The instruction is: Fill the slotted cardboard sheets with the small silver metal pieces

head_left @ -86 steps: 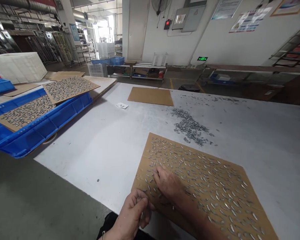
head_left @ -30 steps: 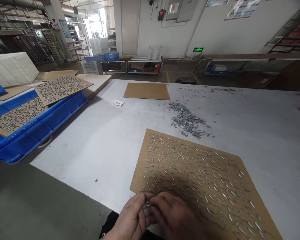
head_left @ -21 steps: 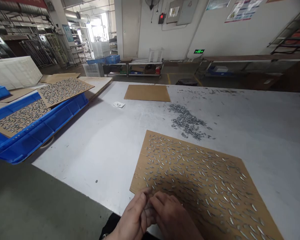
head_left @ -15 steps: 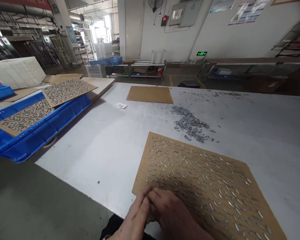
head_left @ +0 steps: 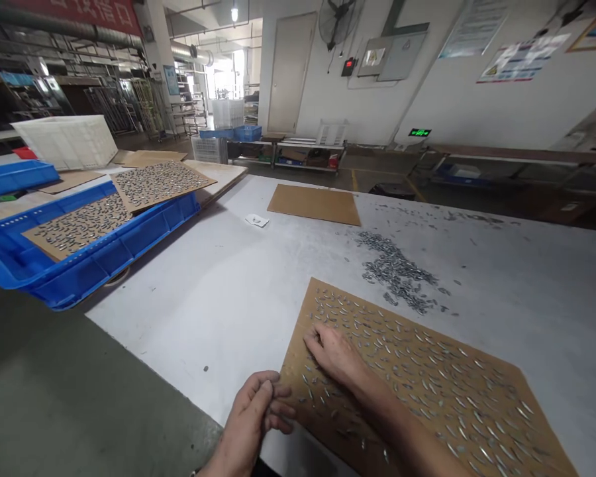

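Head camera, and up at far left there's a red banner (head_left: 114, 16) with big white characters, cut off by the frame. The exit sign (head_left: 420, 132) glows green on the far wall, a small box (head_left: 348, 66) shows a red display, and the posters (head_left: 524, 58) at far right are too small to read.

Down on the table (head_left: 203, 278), the right hand (head_left: 335, 354) is over the left part of the near card (head_left: 302, 321) — thumb and fingers bent toward each other, tips too unclear to tell if they grip anything. Left hand (head_left: 255, 414) sits half open beside the card's near left edge, fingers curled, its hold impossible to tell.

Metal pieces (head_left: 524, 411) cover much of that card; the right forearm hides some. Beyond lies a loose pile (head_left: 397, 268), then a plain card (head_left: 315, 204). Far left, a blue tray (head_left: 144, 242) carries two loaded cards (head_left: 159, 182) — one tilted over its rim.
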{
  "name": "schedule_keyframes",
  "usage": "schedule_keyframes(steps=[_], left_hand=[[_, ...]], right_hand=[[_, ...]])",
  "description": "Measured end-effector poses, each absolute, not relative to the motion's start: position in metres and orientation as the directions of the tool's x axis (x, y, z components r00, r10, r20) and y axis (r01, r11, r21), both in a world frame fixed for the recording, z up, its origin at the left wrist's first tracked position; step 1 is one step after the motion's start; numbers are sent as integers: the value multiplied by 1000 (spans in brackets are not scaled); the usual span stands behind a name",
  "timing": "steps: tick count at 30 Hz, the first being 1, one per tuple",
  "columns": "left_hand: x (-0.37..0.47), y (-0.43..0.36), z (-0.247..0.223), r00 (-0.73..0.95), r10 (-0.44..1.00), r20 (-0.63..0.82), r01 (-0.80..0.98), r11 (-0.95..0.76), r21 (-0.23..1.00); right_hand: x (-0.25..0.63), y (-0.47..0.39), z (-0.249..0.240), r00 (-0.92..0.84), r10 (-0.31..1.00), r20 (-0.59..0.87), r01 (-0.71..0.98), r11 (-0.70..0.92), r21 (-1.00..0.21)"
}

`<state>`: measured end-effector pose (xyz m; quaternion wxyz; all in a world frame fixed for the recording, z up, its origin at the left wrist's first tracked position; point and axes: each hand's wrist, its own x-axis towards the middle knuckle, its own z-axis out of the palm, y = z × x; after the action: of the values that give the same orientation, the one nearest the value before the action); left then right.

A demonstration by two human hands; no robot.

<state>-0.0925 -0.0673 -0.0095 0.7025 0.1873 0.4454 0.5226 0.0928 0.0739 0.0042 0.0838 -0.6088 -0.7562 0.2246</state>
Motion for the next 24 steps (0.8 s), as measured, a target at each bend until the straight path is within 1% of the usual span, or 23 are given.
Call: schedule_keyframes(steps=[3,5,8,10,13,16,20,24], left_hand=[[-98,-64,-10,24,903,-428,-577,362,732],[-99,-62,-11,23,910,-415,-581,350,735],[-98,-62,-13,29,915,-403,-583,343,736],[-97,-63,-16,37,918,-395,-582,341,738],[-97,-66,-19,58,920,-389,-571,350,743],[-97,-69,-22,71,916,-394,-554,365,748],[-96,-69,-22,66,918,-391,-551,360,753],[-97,-66,-17,56,921,-384,-559,348,752]], right_hand=[[92,71,5,-302,950,-82,901,256,-351],[90,70,4,-353,933,-74,903,319,-286],[86,67,2,-368,921,-124,919,340,-200],[83,65,0,-349,925,-153,929,320,-184],[83,64,-3,-344,925,-161,922,300,-246],[87,66,-8,-375,916,-142,896,318,-311],[92,72,-17,-387,918,-82,874,338,-348],[111,82,-11,-372,928,28,817,342,-465]])
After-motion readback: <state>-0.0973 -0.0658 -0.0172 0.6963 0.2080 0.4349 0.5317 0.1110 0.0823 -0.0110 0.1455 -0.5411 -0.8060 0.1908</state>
